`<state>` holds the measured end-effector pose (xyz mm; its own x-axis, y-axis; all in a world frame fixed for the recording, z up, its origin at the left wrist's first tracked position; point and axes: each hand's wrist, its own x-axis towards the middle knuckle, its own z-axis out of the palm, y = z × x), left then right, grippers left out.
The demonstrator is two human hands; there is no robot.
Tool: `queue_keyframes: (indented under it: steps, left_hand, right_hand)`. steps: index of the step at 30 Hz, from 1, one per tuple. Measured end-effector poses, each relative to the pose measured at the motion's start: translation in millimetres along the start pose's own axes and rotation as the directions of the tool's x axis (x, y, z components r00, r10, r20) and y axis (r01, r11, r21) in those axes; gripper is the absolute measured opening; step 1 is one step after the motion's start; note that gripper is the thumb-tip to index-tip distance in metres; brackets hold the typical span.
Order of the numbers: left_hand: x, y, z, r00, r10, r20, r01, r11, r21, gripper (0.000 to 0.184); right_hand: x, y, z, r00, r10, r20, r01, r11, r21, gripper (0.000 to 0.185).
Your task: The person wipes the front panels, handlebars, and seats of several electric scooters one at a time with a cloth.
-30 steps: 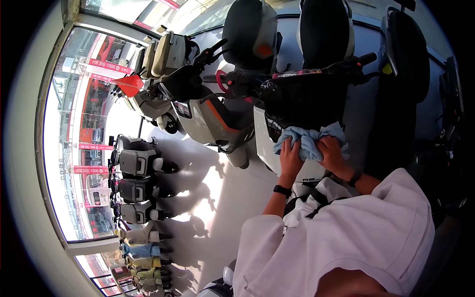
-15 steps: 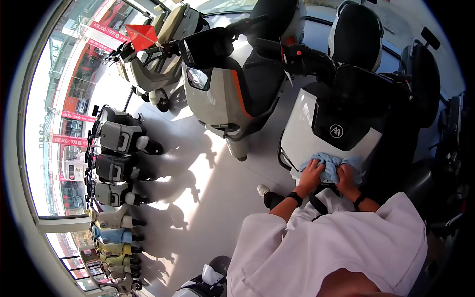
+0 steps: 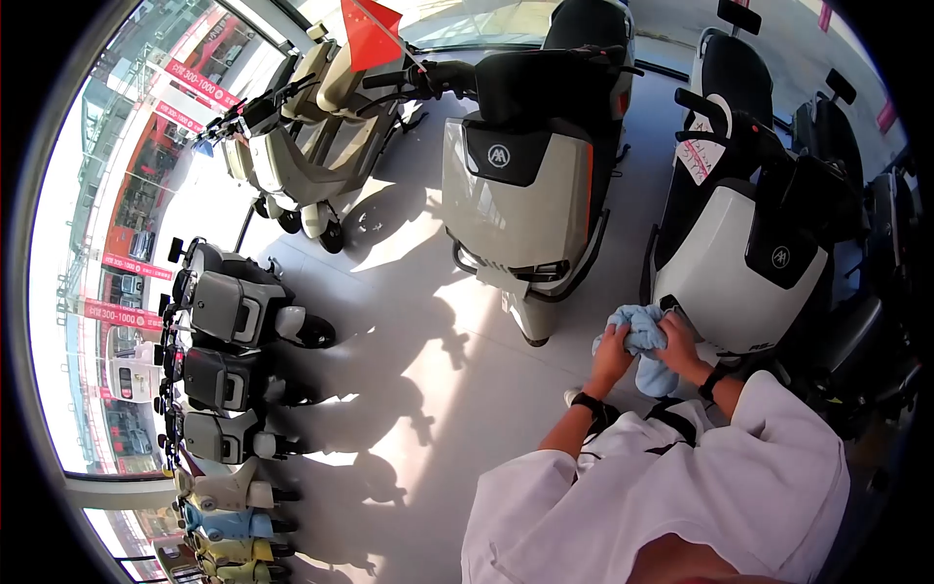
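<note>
A bunched light blue cloth (image 3: 642, 329) is between my two hands, with one end hanging down. My left hand (image 3: 613, 352) grips its left side, fingers curled into it. On its right side my right hand (image 3: 678, 341) is closed on the cloth too. Both hands are beside the lower front of a white and black scooter (image 3: 725, 268); whether the cloth touches the scooter I cannot tell. A dark band is on each wrist.
A grey scooter with orange trim (image 3: 516, 209) stands ahead, left of the white one. Beige scooters (image 3: 292, 165) and a red flag (image 3: 370, 34) are farther left. Several parked scooters (image 3: 229, 307) line the window side. More dark scooters (image 3: 846, 341) stand at the right.
My view has turned and the scooters sit differently in it. My hands and the cloth have moved from the white scooter's front panel to its lower left side, and the cloth is more bunched.
</note>
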<state>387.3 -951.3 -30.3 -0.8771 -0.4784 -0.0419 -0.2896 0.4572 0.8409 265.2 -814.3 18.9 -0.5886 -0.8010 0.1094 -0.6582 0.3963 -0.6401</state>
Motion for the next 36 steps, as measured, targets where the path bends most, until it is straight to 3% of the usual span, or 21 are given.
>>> queue_keyframes:
  steps: [1,4,9,11,12,13,14,15,16,18,20,21,22,25,29,31,33,36]
  left_hand:
    - [9.8,0.2,-24.5,0.996,0.011,-0.084,-0.013,1.000,-0.020,0.053]
    - [50.3,28.5,-96.3,0.986,0.084,-0.147,-0.080,0.996,0.031,0.060]
    - [129.1,91.9,-187.2,0.914,0.342,-0.216,-0.306,0.934,0.185,0.074]
    - [162.9,115.8,-218.4,0.876,0.424,-0.230,-0.362,0.892,0.270,0.073]
    - [180.0,132.3,-236.8,0.785,0.558,-0.269,-0.464,0.818,0.339,0.073]
    - [196.0,145.9,-250.4,0.675,0.675,-0.297,-0.547,0.728,0.413,0.074]
    - [212.9,156.3,-260.3,0.676,0.676,-0.293,-0.540,0.725,0.426,0.074]
    - [229.3,164.4,-269.7,0.603,0.720,-0.342,-0.547,0.686,0.480,0.074]
    - [242.6,167.5,-279.2,0.526,0.761,-0.380,-0.544,0.645,0.537,0.074]
    - [281.1,165.4,-295.0,0.473,0.794,-0.382,-0.524,0.602,0.602,0.070]
    - [309.0,159.6,-307.1,0.566,0.717,-0.406,-0.384,0.665,0.640,0.065]
    - [329.7,150.3,-314.9,0.628,0.684,-0.371,-0.392,0.690,0.609,0.066]
    - [351.9,137.6,-321.6,0.623,0.691,-0.366,-0.388,0.679,0.622,0.066]
    - [380.3,110.4,-327.3,0.778,0.568,-0.266,-0.328,0.730,0.600,0.085]
    - [370.5,91.0,-305.3,0.774,0.547,-0.321,-0.310,0.768,0.560,0.072]
    - [356.6,51.3,-287.0,0.797,0.538,-0.275,-0.313,0.758,0.573,0.065]
    - [341.6,12.7,-275.2,0.811,0.537,-0.232,-0.328,0.745,0.580,0.057]
    - [305.8,-28.4,-263.9,0.863,0.495,-0.104,-0.381,0.771,0.510,0.058]
  right_hand:
    - [19.1,-15.2,3.2,0.999,-0.022,-0.041,0.023,0.999,0.023,0.038]
    - [75.7,-51.4,1.2,0.982,-0.045,-0.182,0.063,0.993,0.095,0.037]
    - [164.7,-100.1,-42.3,0.915,-0.025,-0.402,0.125,0.966,0.226,0.037]
    - [201.6,-122.5,-63.8,0.819,-0.098,-0.566,0.278,0.930,0.241,0.040]
    - [221.8,-133.3,-74.4,0.814,-0.095,-0.573,0.283,0.926,0.249,0.040]
    - [240.5,-143.4,-84.8,0.741,-0.157,-0.653,0.344,0.924,0.168,0.042]
    - [259.3,-151.5,-93.0,0.659,-0.221,-0.719,0.397,0.914,0.083,0.044]
    - [278.5,-157.9,-98.3,0.617,-0.247,-0.747,0.398,0.917,0.026,0.046]
    - [296.5,-158.4,-95.0,0.617,-0.239,-0.750,0.411,0.911,0.047,0.046]
    - [346.9,-157.3,-96.4,0.542,-0.349,-0.765,0.383,0.912,-0.145,0.047]
    - [389.9,-149.0,-84.8,0.556,-0.336,-0.760,0.381,0.916,-0.127,0.048]
    - [419.4,-133.7,-68.2,0.634,-0.282,-0.720,0.401,0.916,-0.006,0.050]
    - [445.4,-124.2,-54.8,0.709,-0.235,-0.665,0.408,0.906,0.114,0.052]
    - [472.5,-113.5,-33.0,0.747,-0.235,-0.622,0.419,0.893,0.166,0.060]
    - [474.3,-94.6,-7.3,0.729,-0.272,-0.628,0.433,0.894,0.115,0.059]
    - [451.5,-78.4,13.4,0.732,-0.267,-0.626,0.416,0.904,0.101,0.057]
    - [426.1,-60.8,31.2,0.843,-0.269,-0.465,0.294,0.956,-0.020,0.055]
    - [392.5,-76.6,26.6,0.881,-0.265,-0.392,0.259,0.963,-0.069,0.054]
